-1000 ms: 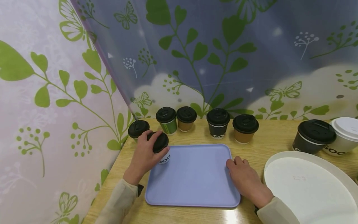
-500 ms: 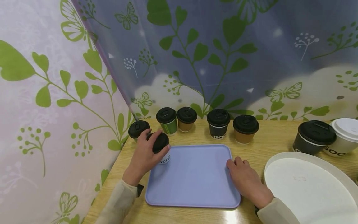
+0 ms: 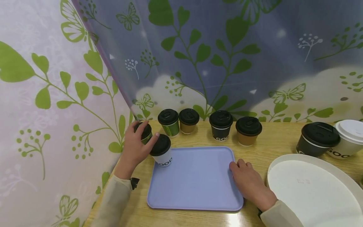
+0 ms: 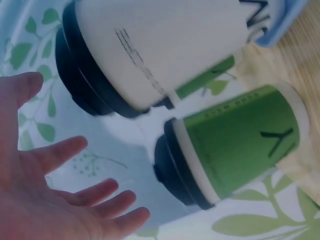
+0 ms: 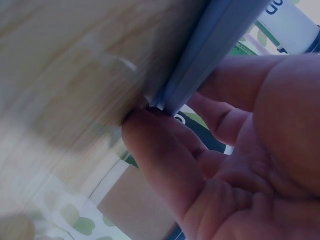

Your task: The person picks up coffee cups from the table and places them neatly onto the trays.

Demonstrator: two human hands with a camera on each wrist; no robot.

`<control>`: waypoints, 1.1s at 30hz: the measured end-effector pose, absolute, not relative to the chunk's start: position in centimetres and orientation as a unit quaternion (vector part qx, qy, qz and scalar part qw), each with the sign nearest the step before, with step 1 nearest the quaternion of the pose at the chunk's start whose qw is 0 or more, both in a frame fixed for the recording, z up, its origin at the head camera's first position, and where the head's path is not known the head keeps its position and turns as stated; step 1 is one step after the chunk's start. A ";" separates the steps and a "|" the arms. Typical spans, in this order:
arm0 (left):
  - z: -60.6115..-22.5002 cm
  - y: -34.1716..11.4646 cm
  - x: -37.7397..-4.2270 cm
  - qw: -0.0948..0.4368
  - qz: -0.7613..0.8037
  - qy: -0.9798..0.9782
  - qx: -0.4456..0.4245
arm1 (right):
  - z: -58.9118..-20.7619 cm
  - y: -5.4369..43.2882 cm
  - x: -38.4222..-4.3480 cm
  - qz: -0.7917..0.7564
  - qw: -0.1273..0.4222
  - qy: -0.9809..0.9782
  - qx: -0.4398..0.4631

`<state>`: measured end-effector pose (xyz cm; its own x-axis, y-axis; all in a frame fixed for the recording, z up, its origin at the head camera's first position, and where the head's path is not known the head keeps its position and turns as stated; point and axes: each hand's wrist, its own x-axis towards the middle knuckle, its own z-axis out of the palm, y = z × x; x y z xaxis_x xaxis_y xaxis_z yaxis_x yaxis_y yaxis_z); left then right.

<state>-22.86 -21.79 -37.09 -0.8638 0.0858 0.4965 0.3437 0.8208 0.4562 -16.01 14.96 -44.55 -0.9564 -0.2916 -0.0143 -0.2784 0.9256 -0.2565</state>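
Observation:
A white paper cup with a black lid [image 3: 164, 158] stands upright on the upper left corner of the blue-purple tray [image 3: 195, 179]. My left hand [image 3: 132, 151] is just left of it, fingers spread, around the lid of a green cup [image 3: 146, 137] behind. In the left wrist view, gaps show between that hand [image 4: 55, 205] and both the white cup [image 4: 165, 47] and the green cup [image 4: 240, 142]. My right hand [image 3: 250, 181] pinches the tray's right rim. Its thumb and curled fingers [image 5: 160, 155] meet at the tray edge [image 5: 200, 60] in the right wrist view.
Along the back stand a green cup [image 3: 171, 127], a brown cup [image 3: 188, 127], a black cup [image 3: 221, 131] and another brown cup [image 3: 247, 138]. At right are a larger black cup [image 3: 312, 145], a white-lidded cup [image 3: 347, 151] and a round white tray [image 3: 314, 189]. Patterned cloth [image 3: 204, 56] hangs behind.
My left hand has let go of the white cup and moved left and slightly back toward the green cup. The white cup stays on the tray, and the right hand has not moved.

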 end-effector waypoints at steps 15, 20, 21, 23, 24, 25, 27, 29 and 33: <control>-38.1 -26.2 -24.8 0.182 -0.293 -0.938 -0.036 | -44.7 15.1 -16.0 -0.131 0.024 0.980 -0.149; -38.5 -26.8 -25.1 0.149 -0.311 -0.939 -0.020 | -44.6 15.1 -16.0 -0.132 0.022 0.980 -0.150; -38.6 -26.9 -25.2 0.145 -0.315 -0.938 -0.018 | -44.6 15.1 -16.0 -0.132 0.023 0.979 -0.151; -38.7 -27.0 -25.3 0.137 -0.322 -0.937 -0.014 | -44.5 15.1 -16.0 -0.132 0.025 0.979 -0.150; -38.7 -27.0 -25.4 0.134 -0.326 -0.936 -0.012 | -44.5 15.1 -16.0 -0.132 0.024 0.980 -0.150; -38.7 -27.0 -25.5 0.131 -0.328 -0.935 -0.010 | -44.6 15.1 -16.0 -0.131 0.024 0.980 -0.150; -38.9 -27.1 -25.7 0.129 -0.335 -0.933 -0.007 | -44.6 15.1 -16.0 -0.129 0.022 0.980 -0.148; -39.1 -27.1 -26.0 0.130 -0.343 -0.931 -0.004 | -44.6 15.1 -15.9 -0.128 0.017 0.981 -0.148; -39.8 -27.2 -26.4 0.141 -0.356 -0.924 -0.004 | -44.7 15.2 -15.9 -0.126 0.011 0.981 -0.149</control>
<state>-26.39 -27.18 -39.79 -0.9603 -0.0934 0.2630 0.1073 0.7464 0.6568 -15.88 15.16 -44.71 -0.9553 -0.2951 0.0161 -0.2896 0.9240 -0.2497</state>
